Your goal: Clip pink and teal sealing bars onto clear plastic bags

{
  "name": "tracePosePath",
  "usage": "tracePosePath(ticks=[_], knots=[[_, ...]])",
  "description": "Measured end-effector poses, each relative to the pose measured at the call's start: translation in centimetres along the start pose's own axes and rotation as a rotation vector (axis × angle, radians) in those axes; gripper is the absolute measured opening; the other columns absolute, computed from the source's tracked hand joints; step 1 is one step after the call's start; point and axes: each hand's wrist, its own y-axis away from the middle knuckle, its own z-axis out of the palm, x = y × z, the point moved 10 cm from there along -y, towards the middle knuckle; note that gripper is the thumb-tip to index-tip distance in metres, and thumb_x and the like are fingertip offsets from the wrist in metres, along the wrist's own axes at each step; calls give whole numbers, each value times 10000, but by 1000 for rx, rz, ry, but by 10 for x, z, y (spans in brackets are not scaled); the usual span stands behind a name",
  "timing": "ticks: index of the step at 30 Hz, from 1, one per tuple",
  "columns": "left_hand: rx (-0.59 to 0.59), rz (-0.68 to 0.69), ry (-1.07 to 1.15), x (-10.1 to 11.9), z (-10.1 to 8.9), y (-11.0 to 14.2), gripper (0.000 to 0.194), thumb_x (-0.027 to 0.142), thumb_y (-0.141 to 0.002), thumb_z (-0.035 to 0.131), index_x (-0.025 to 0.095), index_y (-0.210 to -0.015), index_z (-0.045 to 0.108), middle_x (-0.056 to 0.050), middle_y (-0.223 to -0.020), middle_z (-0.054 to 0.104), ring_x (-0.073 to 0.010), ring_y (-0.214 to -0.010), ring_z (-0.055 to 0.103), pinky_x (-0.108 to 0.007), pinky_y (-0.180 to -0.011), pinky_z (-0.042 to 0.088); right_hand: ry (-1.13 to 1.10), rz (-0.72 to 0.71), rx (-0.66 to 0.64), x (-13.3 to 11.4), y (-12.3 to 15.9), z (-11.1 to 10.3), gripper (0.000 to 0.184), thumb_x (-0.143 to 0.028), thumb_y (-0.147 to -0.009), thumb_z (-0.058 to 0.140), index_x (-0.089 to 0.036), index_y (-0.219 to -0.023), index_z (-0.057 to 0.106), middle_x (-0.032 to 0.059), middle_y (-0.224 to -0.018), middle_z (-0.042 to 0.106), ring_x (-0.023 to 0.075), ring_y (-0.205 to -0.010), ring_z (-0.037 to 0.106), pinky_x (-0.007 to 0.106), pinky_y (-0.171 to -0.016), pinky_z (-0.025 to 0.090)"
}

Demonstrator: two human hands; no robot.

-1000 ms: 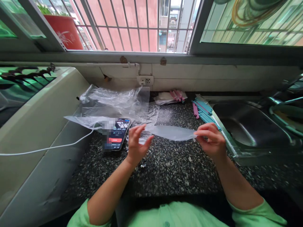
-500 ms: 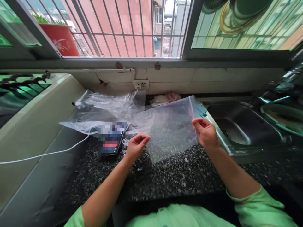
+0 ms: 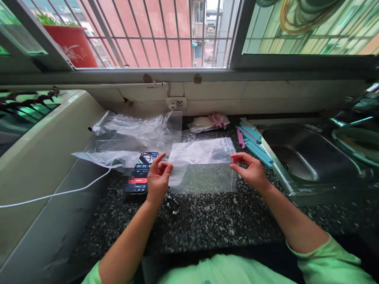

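Note:
A clear plastic bag (image 3: 204, 177) is stretched between my hands above the dark speckled counter, its upper part whiter and creased. My left hand (image 3: 160, 179) has its thumb and curled fingers closed at the bag's left edge, the index finger raised. At the right edge, my right hand (image 3: 250, 169) holds the plastic with thumb and index finger, their tips slightly apart. Right of the bag lie several blue strips (image 3: 256, 144) and a few pink strips (image 3: 241, 139). A phone (image 3: 142, 173) showing a timer rests beside my left hand, which partly covers it.
More clear plastic bags (image 3: 133, 128) lie at the back left, with a white cable (image 3: 79, 188) running past them. A small packet with pink pieces (image 3: 210, 121) sits by the wall. The metal sink (image 3: 308, 154) is at right. A small shiny dark object (image 3: 172, 205) lies near my left wrist.
The plastic bag has come down from a raised, tilted position to a level one, uncovering the blue and pink strips. My left hand has moved left, and its index finger has lifted.

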Motion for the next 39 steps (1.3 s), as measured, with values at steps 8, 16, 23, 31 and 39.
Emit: tracePosePath(ticks=[8,16,23,31,39], knots=[[-204,437,-452,38,19,8,204,194,-756,606,209,-955,644,-11,-808,559,-118,-741,545,-253,-699,467,210,-201,-41,-20,1,2,224,-173,-754,612,-223,-972,615,9,-760,593,167,-753,554,340,-708,470],[-127,625,-568,59,19,17,87,144,-769,580,205,-801,634,-32,-907,537,-130,-772,520,-281,-696,472,304,-353,64,-35,4,-8,140,-156,-779,598,-245,-872,653,17,-741,586,167,-730,543,325,-666,463],[-124,702,-660,65,21,23,94,144,-762,582,222,-793,624,-43,-959,570,-159,-829,525,-322,-749,462,577,-504,106,-47,9,-4,135,-148,-775,596,-230,-837,683,38,-734,594,182,-750,510,329,-683,447],[-93,757,-710,71,22,26,91,132,-755,585,216,-776,614,-46,-950,580,-163,-818,515,-336,-770,446,664,-565,158,-53,12,-6,129,-162,-785,588,-236,-838,681,41,-771,589,182,-767,487,325,-706,428],[-216,819,-691,73,37,34,125,84,-720,573,193,-754,523,-46,-872,594,-170,-833,533,-321,-759,458,754,-598,203,-52,15,-7,127,-156,-787,585,-204,-819,698,41,-699,546,163,-712,460,274,-650,410]])
